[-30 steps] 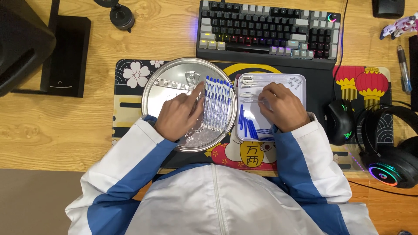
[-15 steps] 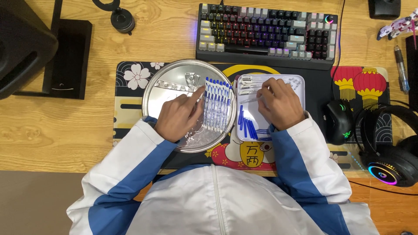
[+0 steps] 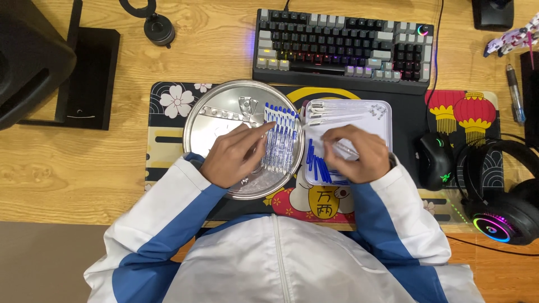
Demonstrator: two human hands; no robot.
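Right hand (image 3: 356, 154) (grip hidden) over tray (image 3: 384, 115)

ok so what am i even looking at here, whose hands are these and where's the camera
The single view comes from a camera worn on a person's head, looking straight down at their own two bare hands over a wooden desk. No machine is involved.

The left hand rests on a round silver tray, its fingers touching a row of clear pens with blue caps lying side by side. The right hand is over a white rectangular tray and pinches a thin clear pen part; what exactly is too small to tell. Loose blue refills lie in that tray.

Both trays sit on a patterned desk mat. Around them: a keyboard, a black mouse and headphones.
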